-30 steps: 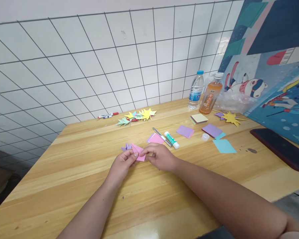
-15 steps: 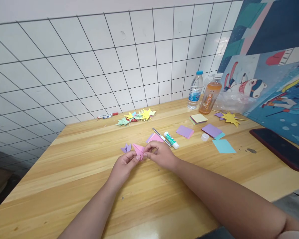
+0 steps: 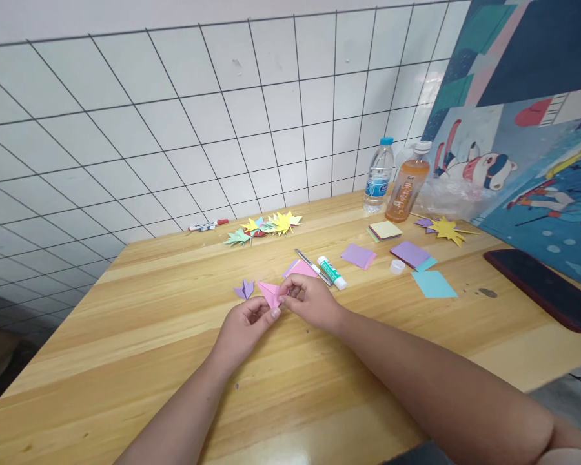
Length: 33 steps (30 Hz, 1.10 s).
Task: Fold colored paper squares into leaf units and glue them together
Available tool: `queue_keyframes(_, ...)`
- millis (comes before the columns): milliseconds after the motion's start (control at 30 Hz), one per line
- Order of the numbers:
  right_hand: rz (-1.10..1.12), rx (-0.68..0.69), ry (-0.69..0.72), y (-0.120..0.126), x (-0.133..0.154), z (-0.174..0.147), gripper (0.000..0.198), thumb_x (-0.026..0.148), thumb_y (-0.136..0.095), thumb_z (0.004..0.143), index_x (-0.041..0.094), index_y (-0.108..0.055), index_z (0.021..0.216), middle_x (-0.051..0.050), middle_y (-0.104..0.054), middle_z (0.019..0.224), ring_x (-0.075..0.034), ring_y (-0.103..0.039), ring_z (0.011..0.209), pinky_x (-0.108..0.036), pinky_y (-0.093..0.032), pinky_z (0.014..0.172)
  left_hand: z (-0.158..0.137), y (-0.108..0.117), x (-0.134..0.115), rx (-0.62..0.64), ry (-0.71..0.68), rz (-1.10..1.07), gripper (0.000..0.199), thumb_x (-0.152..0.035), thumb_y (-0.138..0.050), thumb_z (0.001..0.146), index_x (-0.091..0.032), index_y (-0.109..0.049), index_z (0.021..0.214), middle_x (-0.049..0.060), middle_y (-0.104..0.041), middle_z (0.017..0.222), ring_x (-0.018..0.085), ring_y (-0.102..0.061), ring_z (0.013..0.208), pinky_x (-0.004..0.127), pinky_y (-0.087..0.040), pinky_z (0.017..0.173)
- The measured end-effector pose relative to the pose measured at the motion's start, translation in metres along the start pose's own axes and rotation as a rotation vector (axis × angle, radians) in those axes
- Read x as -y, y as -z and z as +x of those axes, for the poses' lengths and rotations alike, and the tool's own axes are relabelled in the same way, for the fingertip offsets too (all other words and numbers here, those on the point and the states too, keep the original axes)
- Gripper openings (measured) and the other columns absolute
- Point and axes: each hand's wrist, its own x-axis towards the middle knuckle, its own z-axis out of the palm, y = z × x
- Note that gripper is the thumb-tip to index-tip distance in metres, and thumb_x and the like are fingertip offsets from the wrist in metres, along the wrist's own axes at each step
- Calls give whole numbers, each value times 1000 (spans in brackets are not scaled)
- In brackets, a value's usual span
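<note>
A folded piece of pink paper (image 3: 268, 292) is held between my two hands, just above the wooden table. My left hand (image 3: 244, 326) pinches its lower edge, thumb at the near corner. The fingers of my right hand (image 3: 310, 300) are closed on its right side, covering part of it. Just left of it lies a small folded purple paper piece (image 3: 244, 289). Beyond my right hand are pink paper sheets (image 3: 301, 268), a pen-like metal tool (image 3: 312, 265) and a green and white glue stick (image 3: 332, 272).
Folded paper leaves (image 3: 281, 223) and markers (image 3: 208, 225) lie by the tiled wall. To the right are purple sheets (image 3: 359, 255), a blue sheet (image 3: 434, 284), a white cap (image 3: 397, 267) and a phone (image 3: 545, 287). A water bottle (image 3: 378, 174) and an orange drink bottle (image 3: 407, 184) stand behind.
My left thumb has slid right and down along the pink paper, toward its near corner. My right hand keeps its pinch in nearly the same place.
</note>
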Motion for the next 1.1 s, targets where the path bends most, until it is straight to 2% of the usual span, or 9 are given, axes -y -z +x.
queue_keyframes(100, -12, -17, 17, 0, -1, -1, 11, 19, -59, 74, 18, -56, 84, 3, -58, 71, -8, -52, 60, -20, -41, 56, 1, -2, 3, -12, -9, 33, 27, -41, -60, 76, -15, -66, 80, 2, -65, 74, 17, -57, 71, 26, -43, 67)
queue_keyframes(200, 39, -33, -16, 0, -1, -2, 39, 21, -64, 70, 21, -50, 106, 3, -58, 75, -9, -54, 63, -20, -43, 58, 1, -1, 6, -37, -7, 54, 26, -40, -57, 78, -16, -65, 75, 2, -64, 72, 17, -57, 72, 26, -43, 69)
queue_keyframes(267, 81, 13, -57, 0, -2, -1, 46, 25, -68, 68, 20, -51, 111, 2, -60, 77, -10, -56, 67, -21, -45, 61, 2, 1, 7, -51, -13, 49, 26, -40, -56, 78, -16, -64, 73, 2, -64, 72, 17, -57, 72, 26, -43, 68)
queue_keyframes(367, 132, 102, -117, -1, -3, 1, 25, 32, -67, 70, 16, -63, 90, -1, -63, 76, -12, -58, 68, -22, -45, 62, 2, 2, 8, -60, -16, 34, 26, -40, -56, 78, -16, -64, 73, 3, -65, 72, 18, -58, 72, 27, -44, 68)
queue_keyframes(467, 194, 96, -168, -2, -7, 3, 23, 36, -67, 69, 14, -64, 74, -2, -64, 70, -13, -58, 65, -23, -45, 61, 2, 1, 8, -60, -16, 58, 27, -40, -56, 79, -15, -66, 76, 4, -66, 74, 18, -59, 74, 29, -44, 70)
queue_keyframes(733, 156, 37, -212, -3, -12, 3, 21, 34, -70, 65, 14, -65, 70, -2, -65, 67, -13, -58, 63, -23, -45, 60, 0, -4, 3, -71, -57, 101, 23, -39, -61, 75, -16, -65, 81, -1, -61, 65, 13, -53, 60, 22, -41, 56)
queue_keyframes(933, 116, 30, -220, -3, -12, 3, 27, 41, -70, 65, 14, -66, 69, -2, -65, 66, -13, -58, 62, -23, -44, 58, 0, -1, 5, -52, -34, 120, 27, -40, -54, 80, -17, -65, 69, 3, -66, 71, 17, -58, 71, 26, -43, 67)
queue_keyframes(1100, 147, 33, -226, 0, -9, 4, 29, 42, -70, 65, 14, -64, 67, -1, -64, 64, -12, -56, 60, -22, -42, 57, 0, 1, 2, -5, 9, -15, 30, -43, -53, 80, -17, -67, 75, 4, -69, 74, 18, -60, 73, 27, -45, 69)
